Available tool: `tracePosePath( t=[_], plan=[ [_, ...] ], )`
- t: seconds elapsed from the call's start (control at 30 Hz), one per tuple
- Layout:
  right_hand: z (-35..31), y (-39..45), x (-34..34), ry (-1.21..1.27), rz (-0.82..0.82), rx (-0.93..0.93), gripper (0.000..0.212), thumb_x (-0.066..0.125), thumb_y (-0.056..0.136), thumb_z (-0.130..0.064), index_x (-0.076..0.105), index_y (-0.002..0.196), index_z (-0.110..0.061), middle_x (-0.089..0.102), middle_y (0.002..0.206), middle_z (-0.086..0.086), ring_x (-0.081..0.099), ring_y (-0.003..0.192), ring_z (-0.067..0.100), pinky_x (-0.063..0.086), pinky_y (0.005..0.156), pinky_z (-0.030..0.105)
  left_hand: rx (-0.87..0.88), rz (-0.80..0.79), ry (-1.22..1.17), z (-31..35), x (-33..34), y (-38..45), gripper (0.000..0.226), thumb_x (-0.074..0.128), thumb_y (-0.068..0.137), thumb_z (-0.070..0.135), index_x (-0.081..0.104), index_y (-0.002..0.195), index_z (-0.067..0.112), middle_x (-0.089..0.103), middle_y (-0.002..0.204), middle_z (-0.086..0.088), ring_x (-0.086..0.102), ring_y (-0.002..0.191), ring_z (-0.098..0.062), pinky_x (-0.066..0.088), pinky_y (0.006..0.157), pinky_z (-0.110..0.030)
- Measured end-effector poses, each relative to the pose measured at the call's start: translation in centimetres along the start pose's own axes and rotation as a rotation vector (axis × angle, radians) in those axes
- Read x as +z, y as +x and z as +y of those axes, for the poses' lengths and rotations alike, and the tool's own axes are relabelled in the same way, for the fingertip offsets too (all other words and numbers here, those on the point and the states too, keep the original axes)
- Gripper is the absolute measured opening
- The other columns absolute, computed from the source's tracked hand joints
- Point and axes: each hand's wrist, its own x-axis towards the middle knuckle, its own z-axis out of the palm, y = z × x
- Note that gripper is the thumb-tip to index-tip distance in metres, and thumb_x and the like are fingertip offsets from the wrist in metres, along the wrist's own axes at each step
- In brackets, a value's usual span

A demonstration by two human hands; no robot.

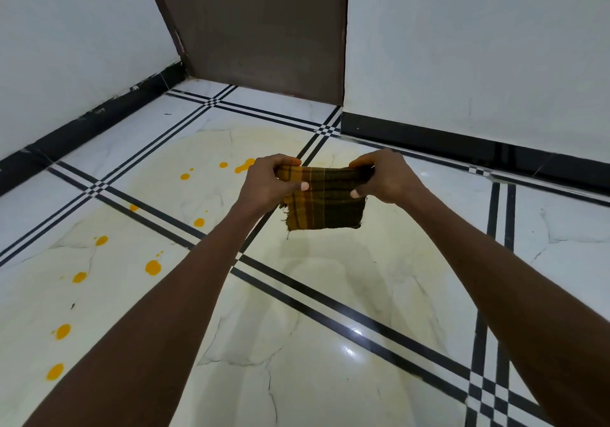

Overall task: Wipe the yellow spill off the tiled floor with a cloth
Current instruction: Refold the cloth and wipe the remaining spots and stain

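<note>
A dark plaid cloth (326, 200) with yellow-orange stripes hangs in the air in front of me, folded small. My left hand (269, 183) pinches its upper left corner and my right hand (384, 175) pinches its upper right corner, stretching its top edge between them. Below, the white marble-look tiled floor (297, 344) carries several bright yellow-orange drops, one (153, 267) to the left of my left forearm, others running toward the lower left (55, 371) and near the cloth (246, 165). A pale yellowish film spreads over the tiles under the cloth.
Black double lines cross the floor as tile borders (330, 311). White walls with a black skirting (462, 142) close the corner ahead. A brown door (264, 30) stands at the back.
</note>
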Motion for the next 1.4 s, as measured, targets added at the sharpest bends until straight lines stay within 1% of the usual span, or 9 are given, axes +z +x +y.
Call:
tracePosePath(
  t=[0.3, 0.43, 0.6, 0.67, 0.87, 1.0, 1.13, 1.27, 1.4],
  plan=[
    [1.4, 0.3, 1.8, -0.134, 0.045, -0.040, 0.026, 0.066, 0.100, -0.011, 0.073, 0.124, -0.003, 0.073, 0.119, 0.017, 0.062, 0.099, 0.024, 0.044, 0.087, 0.028, 0.050, 0.013, 0.315, -1.0, 1.1, 0.3, 0.032, 0.080, 0.085, 0.014, 0.076, 0.117, 0.011, 0.070, 0.113, -0.012, 0.063, 0.110, -0.026, 0.050, 0.094, -0.033],
    [2.3, 0.3, 1.9, -0.132, 0.035, -0.081, 0.029, 0.062, 0.103, -0.024, 0.074, 0.120, -0.004, 0.066, 0.111, 0.012, 0.055, 0.104, 0.021, 0.038, 0.084, 0.031, 0.035, 0.021, 0.326, -1.8, 0.6, 0.1, 0.021, 0.068, 0.097, 0.024, 0.080, 0.109, 0.012, 0.064, 0.101, -0.008, 0.055, 0.098, -0.017, 0.034, 0.075, -0.016],
    [3.0, -0.8, 1.7, 0.770, -0.107, 0.050, 0.027, 0.055, 0.106, -0.033, 0.072, 0.117, -0.015, 0.074, 0.116, 0.003, 0.065, 0.117, 0.020, 0.050, 0.103, 0.037, -0.067, 0.012, -0.135, -0.6, -0.6, -0.8, 0.028, 0.064, 0.101, 0.034, 0.077, 0.101, 0.009, 0.070, 0.101, 0.005, 0.062, 0.094, 0.012, 0.042, 0.085, -0.015],
    [3.1, -1.1, 2.5, 1.003, -0.160, 0.097, 0.029, 0.049, 0.108, -0.036, 0.068, 0.124, -0.019, 0.075, 0.120, 0.002, 0.068, 0.118, 0.021, 0.054, 0.100, 0.039, -0.065, -0.024, -0.244, -0.4, -0.4, -0.8, 0.032, 0.058, 0.104, 0.037, 0.075, 0.113, 0.012, 0.077, 0.110, -0.002, 0.070, 0.106, -0.003, 0.049, 0.093, -0.020],
    [2.8, -1.7, 6.1, 1.092, -0.154, 0.305, 0.034, 0.040, 0.111, -0.039, 0.065, 0.124, -0.019, 0.076, 0.120, 0.006, 0.068, 0.119, 0.027, 0.056, 0.084, 0.037, -0.271, -0.033, -0.287, -1.9, 2.5, -1.4, 0.040, 0.046, 0.106, 0.049, 0.070, 0.119, 0.019, 0.075, 0.113, -0.007, 0.070, 0.112, -0.025, 0.056, 0.100, -0.052],
    [2.3, -2.2, 6.5, 1.207, -0.240, 0.437, 0.038, 0.059, 0.103, -0.042, 0.066, 0.125, -0.013, 0.076, 0.114, 0.012, 0.071, 0.111, 0.029, 0.060, 0.082, 0.039, -0.506, 0.056, -0.465, -1.9, 2.9, -1.2, 0.036, 0.055, 0.102, 0.049, 0.071, 0.102, 0.017, 0.076, 0.099, -0.006, 0.071, 0.102, -0.025, 0.056, 0.096, -0.041],
    [0.7, -2.6, 6.1, 1.400, -0.290, 0.419, 0.031, 0.067, 0.098, -0.032, 0.070, 0.124, -0.014, 0.076, 0.112, 0.012, 0.068, 0.112, 0.030, 0.063, 0.081, 0.038, -0.536, 0.088, -0.647, -1.1, 0.9, -1.5, 0.032, 0.060, 0.101, 0.043, 0.072, 0.110, 0.015, 0.080, 0.100, -0.008, 0.075, 0.102, -0.028, 0.058, 0.095, -0.046],
    [-3.6, -3.5, 4.4, 1.515, -0.304, 0.435, 0.034, 0.065, 0.099, -0.027, 0.067, 0.131, -0.013, 0.076, 0.114, 0.013, 0.073, 0.107, 0.030, 0.062, 0.088, 0.040, -0.533, 0.136, -0.667, 2.0, -2.6, -2.5, 0.022, 0.056, 0.105, 0.031, 0.073, 0.102, 0.017, 0.080, 0.078, 0.001, 0.076, 0.078, -0.016, 0.060, 0.070, -0.030],
    [-10.2, -4.8, 0.5, 1.547, -0.366, 0.463, 0.031, 0.063, 0.101, -0.026, 0.067, 0.129, -0.012, 0.076, 0.120, 0.014, 0.077, 0.103, 0.030, 0.061, 0.089, 0.042, -0.564, 0.168, -0.629, 7.7, -7.8, -3.6, 0.030, 0.054, 0.106, 0.031, 0.072, 0.119, 0.012, 0.079, 0.093, -0.004, 0.077, 0.076, -0.012, 0.058, 0.057, -0.024]
  ],
)
